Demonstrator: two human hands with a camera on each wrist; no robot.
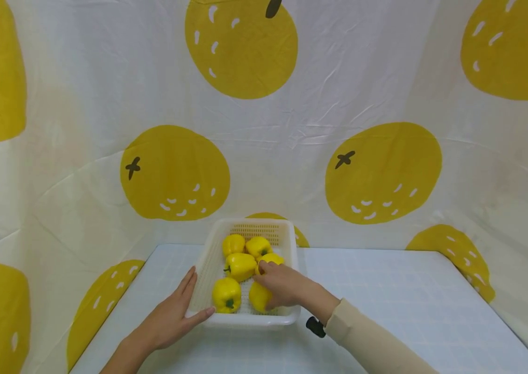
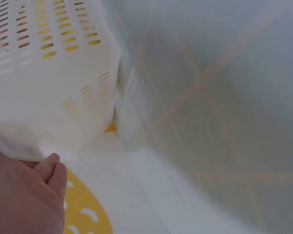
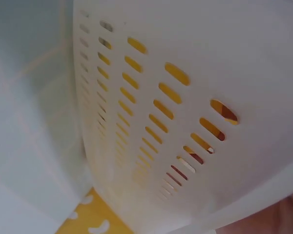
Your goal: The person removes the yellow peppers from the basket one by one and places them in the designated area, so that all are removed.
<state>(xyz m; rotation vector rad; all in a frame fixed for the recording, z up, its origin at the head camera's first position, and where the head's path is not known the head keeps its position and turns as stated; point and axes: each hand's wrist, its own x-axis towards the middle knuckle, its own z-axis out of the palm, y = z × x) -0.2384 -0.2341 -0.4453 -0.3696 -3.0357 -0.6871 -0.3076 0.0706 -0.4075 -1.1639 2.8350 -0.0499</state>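
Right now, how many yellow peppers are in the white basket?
6 peppers: back left, back right, middle left, middle right, front left and front right. The right hand partly covers the middle right and front right ones, so another could be hidden.

Glossy yellow bell peppers (image 1: 240, 267), slotted white plastic basket (image 1: 256, 319), white backdrop (image 1: 273, 161) printed with round yellow fruits (image 1: 175, 176), pale-blue checked table (image 1: 385, 301), beige sleeve (image 1: 371, 332)

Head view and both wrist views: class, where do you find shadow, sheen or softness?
Head view: faint sheen on the creased curtain, soft shadow on the table near the basket; left wrist view: table hazy, its lines soft; right wrist view: basket wall dim grey, table lines faint.
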